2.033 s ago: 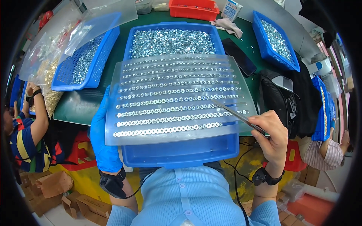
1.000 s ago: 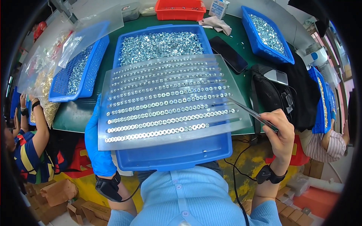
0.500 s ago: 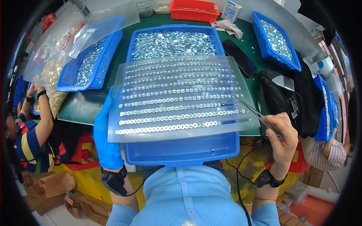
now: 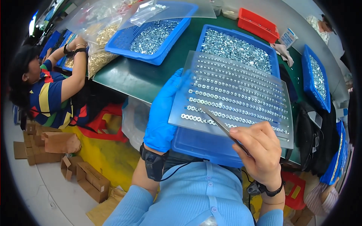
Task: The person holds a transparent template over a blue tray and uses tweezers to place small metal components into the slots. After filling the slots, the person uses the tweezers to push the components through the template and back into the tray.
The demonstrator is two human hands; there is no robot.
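My left hand (image 4: 160,115), in a blue glove, grips the left edge of a clear plastic plate (image 4: 181,98), its thumb over the top. Rows of small shiny metal pieces (image 4: 230,107) with holes line the plate, which sits tilted over a blue tray (image 4: 196,146). In my bare right hand (image 4: 261,150) is a pair of metal tweezers (image 4: 219,122), pinched between thumb and fingers. Their tips reach over the left part of the nearest rows; whether they hold a piece is too small to tell.
Behind the plate, a blue tray (image 4: 206,30) holds many loose metal pieces. Another blue basket (image 4: 158,58) lies left, one more (image 4: 308,81) right. A red bin (image 4: 258,26) stands far back. At left, a co-worker's arm (image 4: 75,69) reaches by a bag of gold-coloured pieces (image 4: 102,62).
My view has turned left, so the table things sit further right in the picture. The tweezers have moved from the plate's right edge to the left part of its near rows.
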